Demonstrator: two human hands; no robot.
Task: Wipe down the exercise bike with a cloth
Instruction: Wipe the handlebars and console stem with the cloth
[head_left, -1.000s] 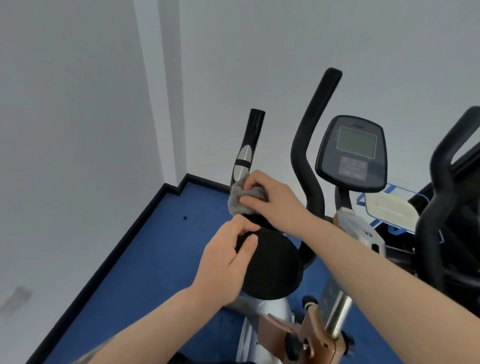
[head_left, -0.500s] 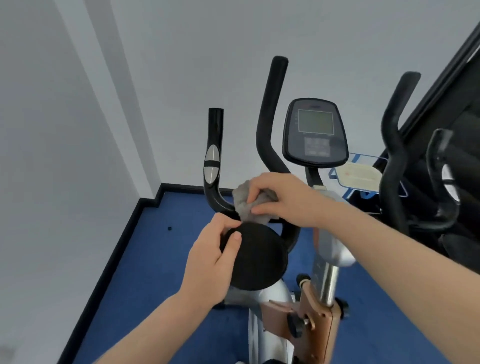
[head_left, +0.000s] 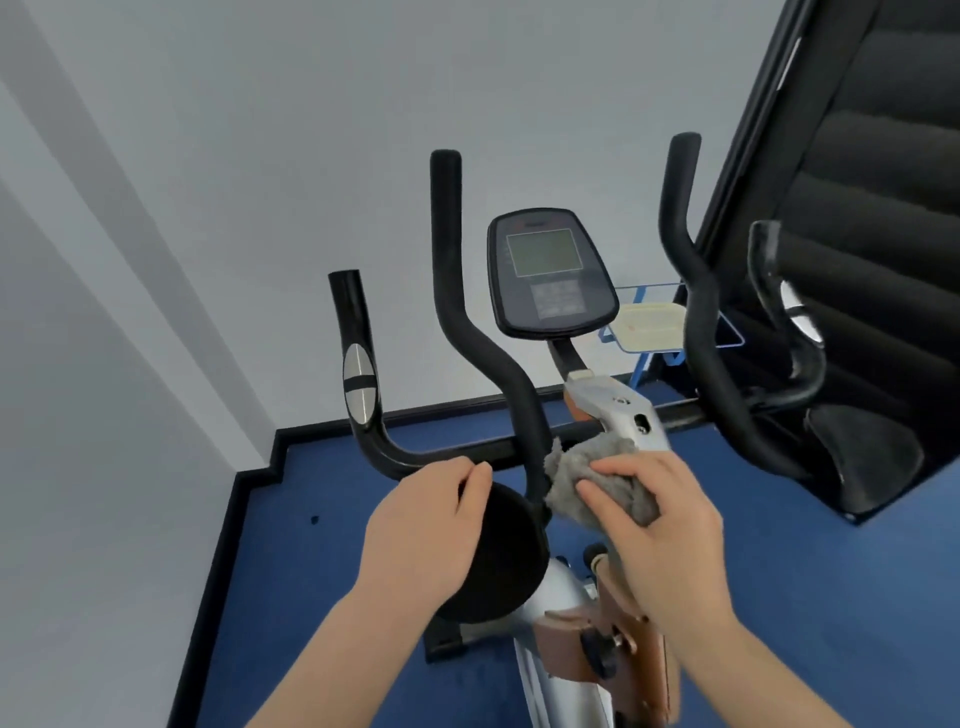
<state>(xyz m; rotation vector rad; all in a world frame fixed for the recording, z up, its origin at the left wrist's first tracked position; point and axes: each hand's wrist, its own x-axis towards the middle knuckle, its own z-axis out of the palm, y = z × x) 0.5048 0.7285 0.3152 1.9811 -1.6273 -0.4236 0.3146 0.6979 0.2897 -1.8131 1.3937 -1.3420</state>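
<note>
The exercise bike stands in front of me, with black curved handlebars (head_left: 470, 332), a grey console (head_left: 550, 273) and a silver stem (head_left: 621, 410). My right hand (head_left: 660, 525) presses a crumpled grey cloth (head_left: 587, 480) against the crossbar, between the left inner handlebar and the silver stem. My left hand (head_left: 426, 530) rests on a round black pad (head_left: 506, 566) on the left, thumb and fingers gripping its top edge. The crossbar under the cloth is hidden.
Blue carpet (head_left: 311, 571) covers the floor, edged by a black skirting along white walls. A large black padded machine (head_left: 878, 270) leans at the right. Behind the console sits a blue wire holder with a cream tray (head_left: 652, 325). The right pad (head_left: 862, 462) lies near that machine.
My right hand slid the cloth to the right along the crossbar, from the left handlebar toward the silver stem. My view swung right and showed more of the bike. My left hand stayed on the pad.
</note>
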